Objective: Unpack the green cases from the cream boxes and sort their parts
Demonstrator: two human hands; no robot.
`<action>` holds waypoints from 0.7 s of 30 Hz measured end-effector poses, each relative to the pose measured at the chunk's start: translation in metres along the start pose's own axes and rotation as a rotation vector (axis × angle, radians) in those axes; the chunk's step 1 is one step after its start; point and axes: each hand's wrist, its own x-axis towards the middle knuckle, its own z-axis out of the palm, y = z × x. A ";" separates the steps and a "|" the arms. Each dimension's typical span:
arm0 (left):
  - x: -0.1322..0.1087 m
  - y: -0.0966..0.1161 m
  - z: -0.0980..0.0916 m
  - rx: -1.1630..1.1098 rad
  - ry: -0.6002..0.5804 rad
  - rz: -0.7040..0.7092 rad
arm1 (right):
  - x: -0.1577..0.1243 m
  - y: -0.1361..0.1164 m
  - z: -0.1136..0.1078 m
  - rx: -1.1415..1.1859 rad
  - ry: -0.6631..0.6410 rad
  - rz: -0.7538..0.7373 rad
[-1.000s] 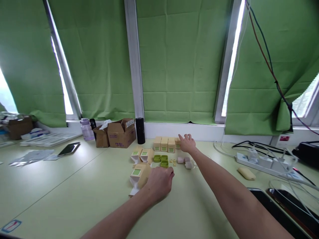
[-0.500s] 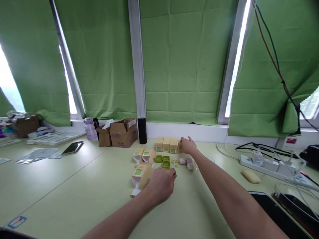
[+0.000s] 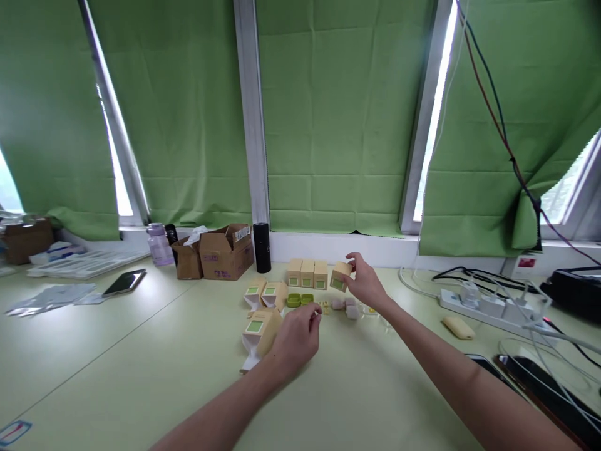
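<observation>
My right hand (image 3: 366,282) pinches a small beige box (image 3: 340,275) with a green square on its face, tilted beside a row of similar closed boxes (image 3: 307,274). Near the front, my left hand (image 3: 297,332) is closed next to an open beige box (image 3: 263,331) with white flaps spread out. What its fingers hold, if anything, is hidden. Two more open boxes (image 3: 272,292) lie behind it. Green square trays (image 3: 300,299), partly covered by my left hand, sit between the boxes and some tiny yellow pieces (image 3: 325,306). Pale pinkish-white pieces (image 3: 351,307) lie below my right hand.
Cardboard boxes (image 3: 226,254) and a black cylinder (image 3: 261,248) stand at the back. A phone (image 3: 124,282) and plastic bags (image 3: 51,296) lie at left. On the right are a power strip (image 3: 498,313) with cables, a yellow oval object (image 3: 458,327) and dark devices (image 3: 530,376).
My right hand has drawn the end box away from the row, and it now tilts in the fingers. My left hand stays closed by the front open box. The view has turned slightly right.
</observation>
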 end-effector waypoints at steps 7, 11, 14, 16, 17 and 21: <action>0.002 0.000 0.002 -0.272 0.120 -0.053 | -0.088 -0.020 -0.007 0.366 -0.127 -0.092; 0.001 -0.003 0.006 -0.318 0.032 -0.079 | -0.109 -0.017 0.009 0.472 -0.202 -0.080; -0.001 -0.003 0.007 -0.331 -0.049 -0.102 | -0.113 -0.006 0.018 0.484 -0.231 -0.069; -0.002 -0.002 0.008 -0.345 -0.069 -0.111 | -0.114 0.003 0.021 0.447 -0.236 -0.047; -0.002 -0.001 0.009 -0.355 -0.075 -0.112 | -0.115 0.007 0.022 0.433 -0.245 -0.033; 0.000 -0.005 0.015 -0.393 -0.103 -0.137 | -0.116 0.013 0.025 0.465 -0.299 -0.016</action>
